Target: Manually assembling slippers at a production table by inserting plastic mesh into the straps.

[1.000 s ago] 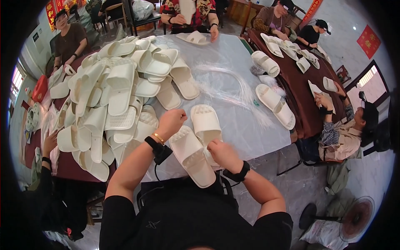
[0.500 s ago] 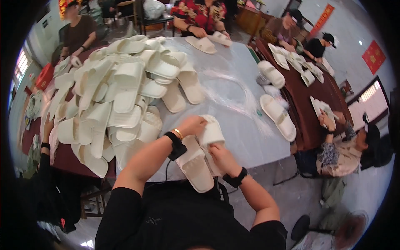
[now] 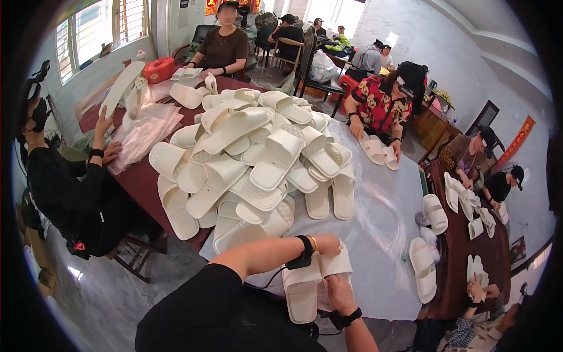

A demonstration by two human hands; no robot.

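The right hand (image 3: 341,293) holds a white slipper (image 3: 336,266) lying twelve-to-six; the curled left hand (image 3: 329,245), grip unclear, is at its twelve-o'clock end.

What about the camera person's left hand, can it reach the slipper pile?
Probably yes: the pile lies just beyond the left hand with nothing between, though that hand is at a slipper.
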